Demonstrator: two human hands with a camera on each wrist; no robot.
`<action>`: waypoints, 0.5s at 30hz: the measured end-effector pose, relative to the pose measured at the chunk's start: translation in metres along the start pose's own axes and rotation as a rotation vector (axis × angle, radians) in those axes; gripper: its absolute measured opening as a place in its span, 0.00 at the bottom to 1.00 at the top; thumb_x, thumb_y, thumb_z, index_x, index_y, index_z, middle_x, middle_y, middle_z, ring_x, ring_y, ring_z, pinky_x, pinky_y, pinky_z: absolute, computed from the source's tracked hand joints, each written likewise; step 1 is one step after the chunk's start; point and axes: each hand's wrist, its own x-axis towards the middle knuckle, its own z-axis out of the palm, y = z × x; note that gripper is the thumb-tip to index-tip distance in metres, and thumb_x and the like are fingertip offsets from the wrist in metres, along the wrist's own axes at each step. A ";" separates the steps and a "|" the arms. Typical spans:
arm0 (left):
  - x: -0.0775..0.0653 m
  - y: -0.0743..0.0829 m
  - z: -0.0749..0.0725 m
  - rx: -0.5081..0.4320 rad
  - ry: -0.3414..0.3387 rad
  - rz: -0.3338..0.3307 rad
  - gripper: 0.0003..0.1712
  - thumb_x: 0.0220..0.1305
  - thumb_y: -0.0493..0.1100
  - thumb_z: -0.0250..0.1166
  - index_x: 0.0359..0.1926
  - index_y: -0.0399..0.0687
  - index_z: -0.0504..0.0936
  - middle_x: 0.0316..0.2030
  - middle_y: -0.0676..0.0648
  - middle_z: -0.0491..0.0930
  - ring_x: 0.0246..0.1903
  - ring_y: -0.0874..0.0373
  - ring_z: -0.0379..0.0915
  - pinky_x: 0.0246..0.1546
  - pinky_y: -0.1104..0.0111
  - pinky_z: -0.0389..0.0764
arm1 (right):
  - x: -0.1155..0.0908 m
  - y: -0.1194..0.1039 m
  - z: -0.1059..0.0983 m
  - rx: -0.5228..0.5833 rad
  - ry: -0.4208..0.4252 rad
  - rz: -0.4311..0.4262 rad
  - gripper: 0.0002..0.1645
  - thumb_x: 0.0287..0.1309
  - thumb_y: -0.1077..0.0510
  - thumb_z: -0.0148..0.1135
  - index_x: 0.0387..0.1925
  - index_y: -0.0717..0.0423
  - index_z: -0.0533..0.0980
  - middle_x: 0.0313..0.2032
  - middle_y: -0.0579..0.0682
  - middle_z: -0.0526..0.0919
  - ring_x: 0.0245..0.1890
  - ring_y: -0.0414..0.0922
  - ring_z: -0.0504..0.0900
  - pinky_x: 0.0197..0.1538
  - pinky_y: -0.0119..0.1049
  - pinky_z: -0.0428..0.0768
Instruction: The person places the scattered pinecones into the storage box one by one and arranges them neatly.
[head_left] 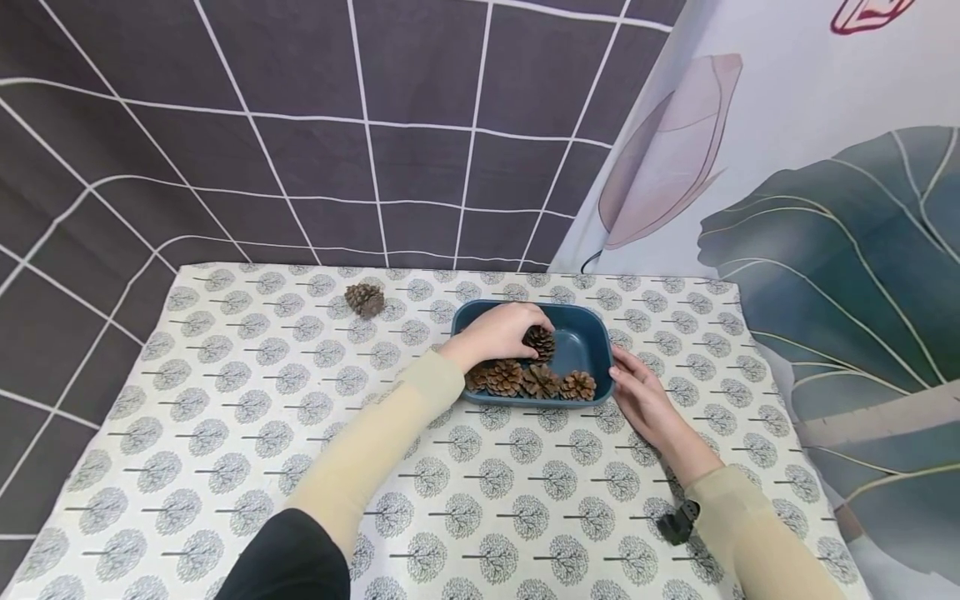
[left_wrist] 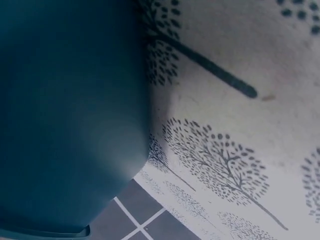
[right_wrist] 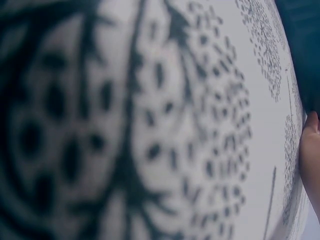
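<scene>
A dark blue rectangular basin [head_left: 604, 333] stands on the table, with several brown pine cones [head_left: 541, 382] lined along its near side. Over the basin, my left hand [head_left: 501, 330] reaches in from the left and holds a pine cone [head_left: 539, 342] between thumb and fingers. On the basin's right end, my right hand [head_left: 643, 395] rests with fairly straight fingers touching the outside wall. One more pine cone [head_left: 365, 300] lies alone on the table, left of the basin. The left wrist view is largely filled by the basin's wall [left_wrist: 75, 125]; the right wrist view catches part of the right hand [right_wrist: 311, 160].
A white cloth with a tree print [head_left: 300, 417] covers the table. Behind the far edge hangs a dark curtain with white grid lines [head_left: 420, 158], and to the right a pale curtain with leaf shapes [head_left: 840, 250]. A small black device [head_left: 678, 522] is strapped at the right wrist.
</scene>
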 end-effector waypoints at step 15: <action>-0.002 0.001 -0.003 0.015 -0.004 0.017 0.28 0.69 0.46 0.74 0.68 0.49 0.81 0.68 0.48 0.80 0.71 0.51 0.75 0.78 0.60 0.73 | 0.000 0.000 0.001 0.010 -0.003 -0.008 0.23 0.79 0.68 0.48 0.64 0.43 0.73 0.63 0.39 0.79 0.61 0.33 0.80 0.69 0.22 0.78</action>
